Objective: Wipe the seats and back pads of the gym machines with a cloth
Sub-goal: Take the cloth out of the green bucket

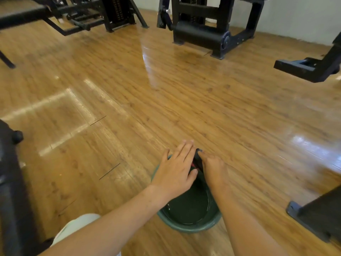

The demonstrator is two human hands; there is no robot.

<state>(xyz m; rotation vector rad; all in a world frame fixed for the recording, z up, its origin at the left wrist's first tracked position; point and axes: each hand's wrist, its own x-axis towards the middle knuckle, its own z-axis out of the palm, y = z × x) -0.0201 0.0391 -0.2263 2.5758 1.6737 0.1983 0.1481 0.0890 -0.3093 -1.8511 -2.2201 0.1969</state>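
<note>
Reaching down over a dark green basin (190,225) on the wooden floor (184,100), I have both bare hands above its far rim. The basin is round and sits near the bottom centre of the view; a thin glint inside suggests shallow water, though its dark interior makes that hard to confirm.

My left hand (177,169) lies palm down with the fingers straight and close together, the thumb tucked toward the cloth; it is flat, not closed around anything I can see. My right hand (215,169) is curled, its grip pressed together on the cloth (197,159), which is bunched between my two hands just over the basin's far edge. The cloth looks black with a small streak of red, and most of it is hidden by my hands.

Black gym machines (203,30) stand well apart at the far side, against a pale wall. More black frames sit at the left edge, the right edge and the near right corner. A patch of my pale trouser leg (77,226) shows at the near left. No readable writing or brand marks show anywhere.
</note>
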